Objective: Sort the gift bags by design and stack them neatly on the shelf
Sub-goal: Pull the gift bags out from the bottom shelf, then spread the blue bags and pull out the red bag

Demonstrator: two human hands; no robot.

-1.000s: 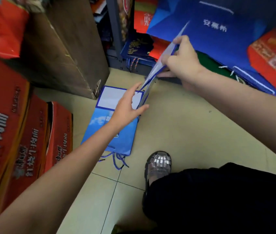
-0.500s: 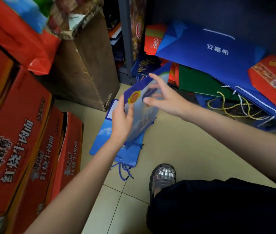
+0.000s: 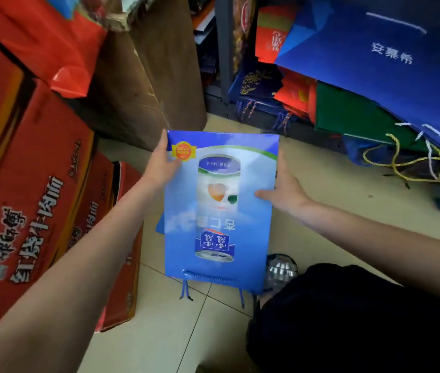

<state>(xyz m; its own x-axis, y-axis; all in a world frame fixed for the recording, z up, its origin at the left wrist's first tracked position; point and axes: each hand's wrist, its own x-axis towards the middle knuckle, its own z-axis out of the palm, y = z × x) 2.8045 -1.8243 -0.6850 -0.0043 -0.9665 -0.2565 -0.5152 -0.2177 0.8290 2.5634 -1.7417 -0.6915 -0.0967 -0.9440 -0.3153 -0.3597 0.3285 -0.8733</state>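
Observation:
I hold a flat light-blue gift bag (image 3: 219,211) printed with a drink can, face up and upside down to me, above the floor. My left hand (image 3: 161,162) grips its upper left edge, thumb on the printed face. My right hand (image 3: 283,192) grips its right edge, thumb on top and fingers hidden beneath. Its blue cord handles hang at the near end. A corner of another blue bag (image 3: 159,224) peeks out underneath on the floor. A jumbled heap lies on the low shelf: a large dark-blue bag (image 3: 375,55), a green bag (image 3: 348,114), red bags (image 3: 270,36).
Red cartons (image 3: 33,184) are stacked along the left. A brown cardboard box (image 3: 143,84) stands at the back left beside the grey shelf post (image 3: 224,49). Yellow and white cord handles (image 3: 412,162) spill onto the tiled floor (image 3: 334,189). My knee and silver shoe (image 3: 280,269) are at the lower right.
The bag was pulled from the shelf heap by my right hand, turned face up and flat, and brought toward me. Both hands now hold its sides over the bag on the floor.

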